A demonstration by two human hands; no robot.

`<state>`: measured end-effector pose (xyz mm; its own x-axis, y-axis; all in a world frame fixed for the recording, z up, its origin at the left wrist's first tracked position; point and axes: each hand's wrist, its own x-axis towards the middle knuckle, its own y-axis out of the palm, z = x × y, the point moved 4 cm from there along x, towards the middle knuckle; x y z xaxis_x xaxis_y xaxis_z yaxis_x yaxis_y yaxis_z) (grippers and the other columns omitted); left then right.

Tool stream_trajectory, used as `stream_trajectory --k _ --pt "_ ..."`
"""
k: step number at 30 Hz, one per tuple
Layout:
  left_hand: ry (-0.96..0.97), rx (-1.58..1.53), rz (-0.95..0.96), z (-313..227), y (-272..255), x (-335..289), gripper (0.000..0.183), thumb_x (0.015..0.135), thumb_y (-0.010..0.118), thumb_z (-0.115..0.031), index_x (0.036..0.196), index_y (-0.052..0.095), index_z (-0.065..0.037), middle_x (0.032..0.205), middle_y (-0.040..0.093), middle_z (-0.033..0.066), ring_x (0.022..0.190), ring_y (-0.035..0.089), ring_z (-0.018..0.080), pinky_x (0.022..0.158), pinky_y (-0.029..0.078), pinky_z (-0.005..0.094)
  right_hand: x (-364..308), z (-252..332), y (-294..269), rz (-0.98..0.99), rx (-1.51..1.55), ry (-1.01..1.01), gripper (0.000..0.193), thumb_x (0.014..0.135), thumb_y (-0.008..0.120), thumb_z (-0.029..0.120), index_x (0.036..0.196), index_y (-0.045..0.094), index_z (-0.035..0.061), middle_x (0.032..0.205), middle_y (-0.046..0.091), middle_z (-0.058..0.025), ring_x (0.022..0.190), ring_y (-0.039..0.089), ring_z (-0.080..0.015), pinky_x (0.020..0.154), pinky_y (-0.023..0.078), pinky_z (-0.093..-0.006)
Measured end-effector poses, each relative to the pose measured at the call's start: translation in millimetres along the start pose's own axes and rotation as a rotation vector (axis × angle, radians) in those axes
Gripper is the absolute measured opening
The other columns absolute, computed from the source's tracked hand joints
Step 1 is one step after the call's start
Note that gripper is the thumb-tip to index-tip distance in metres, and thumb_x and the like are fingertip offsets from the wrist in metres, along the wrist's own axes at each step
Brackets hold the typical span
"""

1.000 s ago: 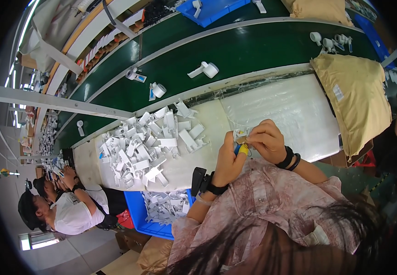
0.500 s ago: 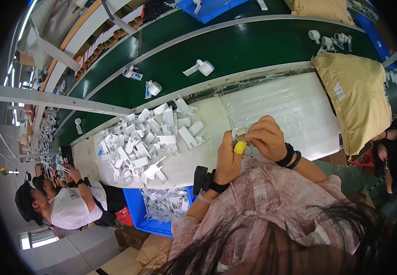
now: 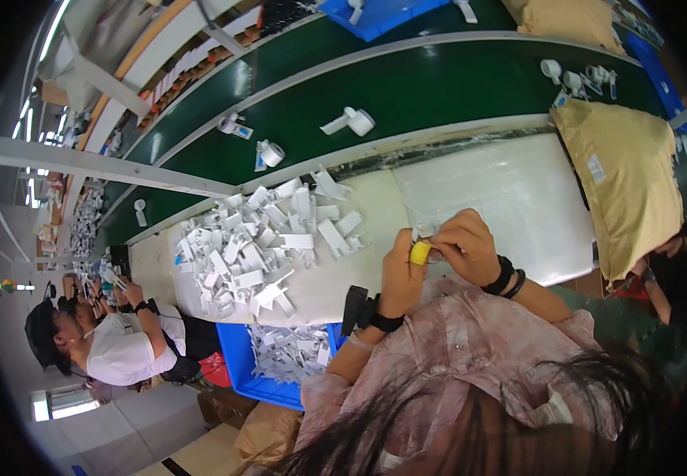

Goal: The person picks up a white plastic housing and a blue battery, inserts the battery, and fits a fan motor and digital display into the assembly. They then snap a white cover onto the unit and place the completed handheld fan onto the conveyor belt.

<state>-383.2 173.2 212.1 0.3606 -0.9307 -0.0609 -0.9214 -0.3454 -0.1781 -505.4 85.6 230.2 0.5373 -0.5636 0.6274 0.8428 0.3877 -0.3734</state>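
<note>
1. Your left grip (image 3: 401, 278) was narrow, with the thumb and forefinger close about a small white part (image 3: 424, 231), whose finer shape was hidden by your fingers.
2. A yellow piece (image 3: 420, 252) sat at the thumb tip of that grip; you could not tell from this view whether it was held or wrapped round the thumb.
3. Your right grip (image 3: 469, 247) was narrow too, its fingertips drawn together at the right side of the small white part. Whether they pinched it or only touched it, you could not tell.
4. Both grips hovered over the near edge of the bench (image 3: 510, 206), which had a shiny clear covering beyond your right grip.
5. Left of your left grip, a heap of white plastic parts (image 3: 256, 246) lay jumbled on the bench.
6. Below that heap, to the lower left of your left grip, stood a blue bin (image 3: 236, 373) with more white pieces (image 3: 292, 353) in it.
7. Well beyond both grips ran a green belt (image 3: 439, 87), where a white round-headed device (image 3: 359, 121) lay on its side.
8. To the right of your right grip was a tan bag (image 3: 621, 182).
</note>
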Motion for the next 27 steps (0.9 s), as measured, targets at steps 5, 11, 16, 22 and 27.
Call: stream_trajectory --k 5,11,16,22,27 --pt "0.145 0.0 0.072 29 -24 20 0.027 0.093 0.045 -0.007 0.119 0.051 -0.002 0.103 0.057 0.0074 0.097 0.055 0.0151 0.085 0.044 0.0272 2 -27 13 0.057 0.04 0.151 0.013 0.074 0.068 -0.003 0.083 0.065 0.0051 0.082 0.06 -0.0081 0.075 0.058 -0.0229 0.068 0.045 -0.0328" --pt "-0.252 -0.222 -0.079 113 -163 83 0.031 0.092 0.048 -0.011 0.122 0.053 -0.009 0.116 0.059 0.0053 0.104 0.059 0.0152 0.077 0.052 0.0287 26 -102 11 0.05 0.223 0.451 0.006 0.082 0.06 -0.007 0.084 0.06 -0.0009 0.081 0.056 -0.0076 0.069 0.064 -0.0149 0.063 0.05 -0.0245" --pt "-0.266 -0.09 -0.465 214 -329 159 0.036 0.082 0.058 -0.01 0.118 0.055 -0.004 0.099 0.063 0.0093 0.074 0.066 0.0188 0.049 0.052 0.0286 63 -194 2 0.124 0.046 0.522 0.006 0.084 0.062 -0.006 0.086 0.059 -0.0022 0.082 0.057 -0.0063 0.069 0.064 -0.0133 0.062 0.052 -0.024" --pt "-0.078 0.663 -0.865 260 -474 264 0.024 0.083 0.055 -0.021 0.085 0.067 0.0 0.08 0.066 0.0201 0.077 0.066 0.035 0.07 0.051 0.0427 117 -308 -2 0.272 -0.229 0.456 0.009 0.081 0.063 -0.008 0.086 0.058 -0.0016 0.082 0.059 -0.0068 0.069 0.064 -0.0127 0.063 0.052 -0.0245" --pt "-0.392 0.863 -0.769 270 -518 351 0.049 0.081 0.065 -0.038 0.113 0.058 -0.002 0.108 0.061 0.023 0.102 0.059 0.0408 0.086 0.049 0.0481 156 -316 18 0.296 -0.717 0.222 0.02 0.077 0.063 -0.001 0.096 0.062 0.0039 0.094 0.06 -0.0127 0.1 0.056 -0.0356 0.088 0.044 -0.0431"
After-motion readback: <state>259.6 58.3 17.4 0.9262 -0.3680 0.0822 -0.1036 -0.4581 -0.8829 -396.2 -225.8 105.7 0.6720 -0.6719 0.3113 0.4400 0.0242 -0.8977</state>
